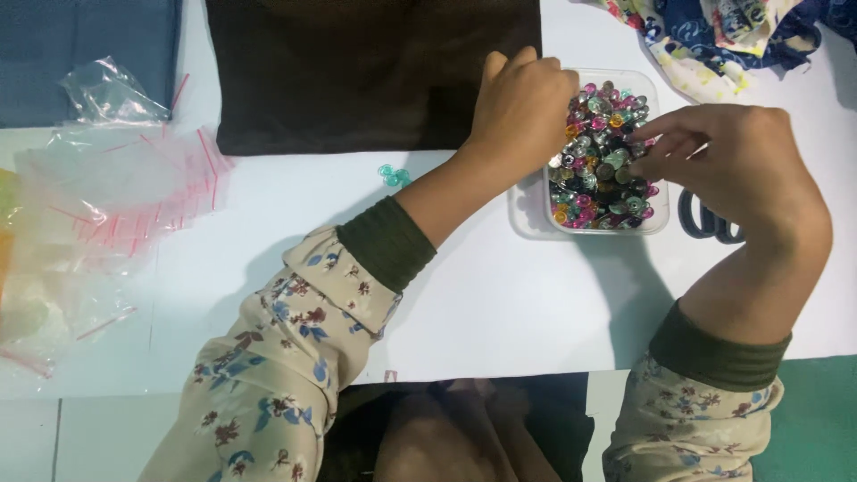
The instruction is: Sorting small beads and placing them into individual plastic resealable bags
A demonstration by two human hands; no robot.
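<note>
Brimming clear tub (537, 214) — glittery pink, teal, amber, silver beads (600, 170) — hands at rim.

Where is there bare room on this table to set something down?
Bare white table lies between the two sleeves, below the clear tub of beads. Another patch sits between the zip bags and the left forearm, by the teal beads. Around the tub it is crowded: both hands, dark cloth, scissors.
</note>
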